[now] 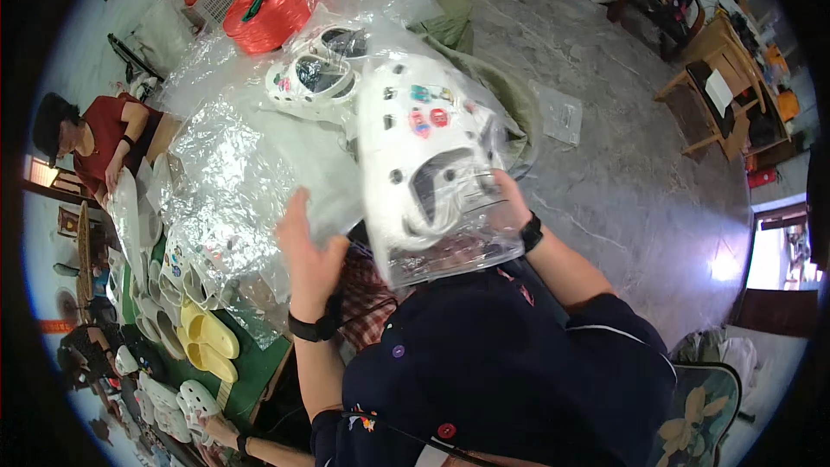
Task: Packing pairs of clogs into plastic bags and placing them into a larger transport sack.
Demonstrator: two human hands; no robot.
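Observation:
A clear plastic bag with white clogs (424,138) inside hangs in front of my chest, the clogs decorated with red and teal charms. My right hand (510,203) grips the bag's lower right side, its fingers partly behind the plastic. To the left of the bag, my left hand (311,251) is raised with thumb and fingers apart, holding nothing. Just beyond, another bagged pair of white clogs (316,82) lies on the heap of clear plastic bags (233,156).
A red roll of plastic twine (268,10) stands at the back by a grey crate (226,0). Yellow slides (207,342) and several clogs cover the green table (259,367) at left. A person in red (108,138) works there; another person's hand (220,432) touches a white clog.

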